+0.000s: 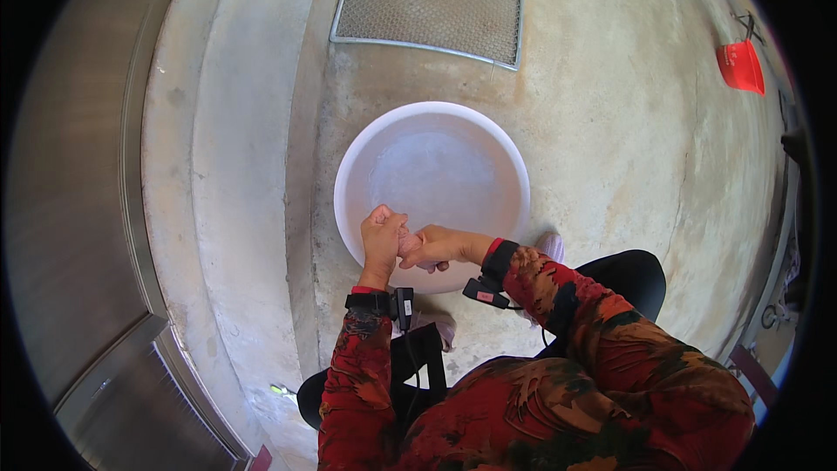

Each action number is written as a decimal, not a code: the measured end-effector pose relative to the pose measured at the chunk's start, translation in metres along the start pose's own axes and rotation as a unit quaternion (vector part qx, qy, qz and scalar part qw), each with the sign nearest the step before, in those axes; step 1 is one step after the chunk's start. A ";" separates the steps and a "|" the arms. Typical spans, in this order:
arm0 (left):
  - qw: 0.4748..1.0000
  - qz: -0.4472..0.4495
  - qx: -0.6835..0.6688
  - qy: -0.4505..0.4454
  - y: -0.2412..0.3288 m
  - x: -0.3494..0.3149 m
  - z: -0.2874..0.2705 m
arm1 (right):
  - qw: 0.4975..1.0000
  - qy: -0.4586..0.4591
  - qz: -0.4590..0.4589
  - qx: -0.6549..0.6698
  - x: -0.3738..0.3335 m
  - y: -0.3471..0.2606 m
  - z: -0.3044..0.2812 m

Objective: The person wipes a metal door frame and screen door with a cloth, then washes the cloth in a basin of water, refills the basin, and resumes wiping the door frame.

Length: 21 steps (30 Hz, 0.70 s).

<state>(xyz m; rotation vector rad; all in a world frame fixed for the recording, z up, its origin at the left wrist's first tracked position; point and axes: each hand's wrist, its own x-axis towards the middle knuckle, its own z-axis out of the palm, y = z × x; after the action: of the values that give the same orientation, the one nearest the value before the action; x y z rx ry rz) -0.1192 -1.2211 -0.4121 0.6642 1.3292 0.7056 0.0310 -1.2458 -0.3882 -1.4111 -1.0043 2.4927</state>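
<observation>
A large round pale-pink basin stands on the floor in front of me, with what looks like cloudy water in it. Over its near rim, my left hand is closed, fingers curled in. Close against it, my right hand is closed too, coming from the right. Between them shows a small crumpled pink cloth, gripped by both hands and mostly hidden by the fingers. Each wrist wears a black strap with a small box.
Beyond the basin a metal mesh panel lies on the concrete floor. A red plastic dipper or pot is at far right. Concrete steps and a metal door run along the left. My knees and shoes are near the basin.
</observation>
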 end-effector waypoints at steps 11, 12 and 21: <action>0.938 -0.167 -0.169 0.253 0.036 -0.133 -0.030 | 0.854 0.270 0.079 -0.438 -0.086 -0.046 -0.030; 0.937 -0.176 -0.177 0.246 0.046 -0.143 -0.025 | 0.779 0.305 0.145 -0.528 -0.089 -0.042 -0.027; 0.905 -0.281 -0.306 0.091 0.174 -0.240 0.035 | 0.861 0.196 -0.308 -0.354 -0.300 -0.130 0.097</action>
<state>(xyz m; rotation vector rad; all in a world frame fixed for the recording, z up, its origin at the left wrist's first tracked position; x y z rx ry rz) -0.1221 -1.3001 -0.1243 -0.2976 1.2819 0.6612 0.0944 -1.3107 -0.0595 -1.3347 -1.9780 1.3481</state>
